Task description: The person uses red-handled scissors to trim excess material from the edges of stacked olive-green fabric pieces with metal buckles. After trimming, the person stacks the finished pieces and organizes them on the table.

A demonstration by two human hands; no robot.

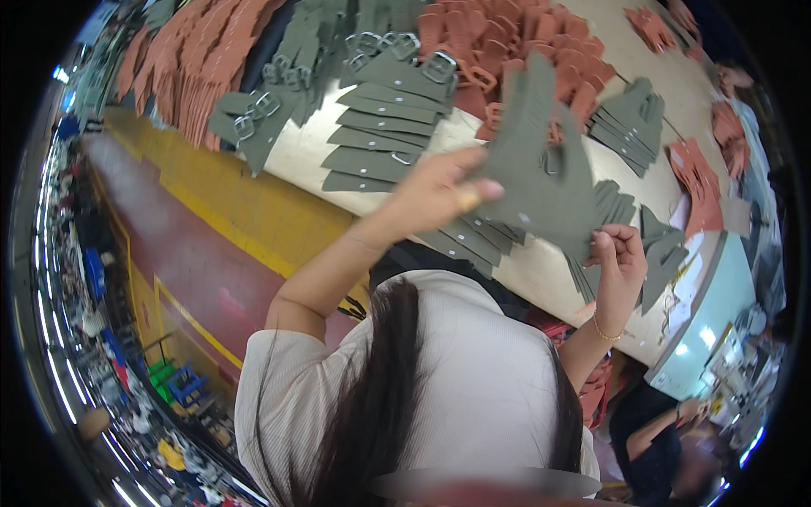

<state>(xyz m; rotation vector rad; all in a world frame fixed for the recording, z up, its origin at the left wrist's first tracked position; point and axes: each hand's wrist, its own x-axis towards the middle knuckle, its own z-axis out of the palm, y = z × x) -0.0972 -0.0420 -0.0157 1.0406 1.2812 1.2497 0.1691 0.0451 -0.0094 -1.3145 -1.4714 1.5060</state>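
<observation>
left hand (439, 194) — right hand (621, 253) | both grip olive strap piece (536, 169)

Left hand (435, 194) raised, fingers pinched, right hand (619, 253) fisted, both arms lifted

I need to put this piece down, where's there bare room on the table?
Bare cream table shows between the stepped row of olive green straps and the small olive stack, partly behind the held olive green piece. The far end with the rust-orange pieces is crowded.
</observation>
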